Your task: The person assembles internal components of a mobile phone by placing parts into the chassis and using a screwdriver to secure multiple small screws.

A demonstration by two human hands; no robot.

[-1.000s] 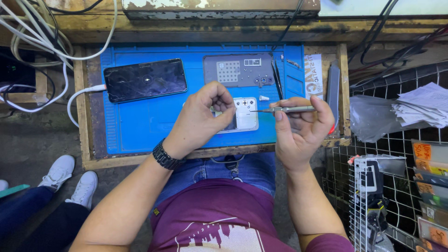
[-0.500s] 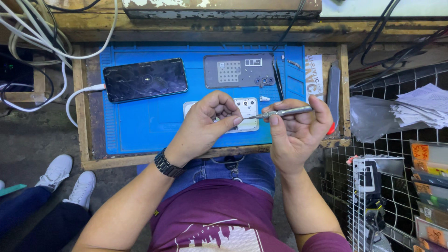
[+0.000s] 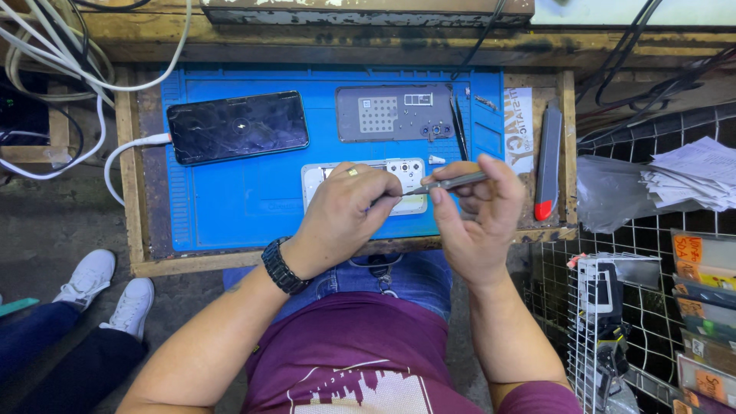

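My left hand (image 3: pixel 345 215) rests on a white opened phone body (image 3: pixel 410 172) lying on the blue work mat (image 3: pixel 230 203), its fingers curled over the device's middle. My right hand (image 3: pixel 479 222) grips a slim grey screwdriver (image 3: pixel 452 182) whose tip points left toward my left fingertips. A black watch sits on my left wrist (image 3: pixel 282 267). What my left fingers pinch is hidden.
A black phone (image 3: pixel 238 126) with a white cable lies at the mat's upper left. A grey back cover (image 3: pixel 395 113), tweezers (image 3: pixel 458 126) and a grey-red tool (image 3: pixel 547 165) lie farther back and right. White shoes (image 3: pixel 107 291) of another person stand at left. Wire racks (image 3: pixel 652 322) stand right.
Both hands have drifted slightly left and down. The screwdriver tip has come closer to my left fingertips over the white phone body.
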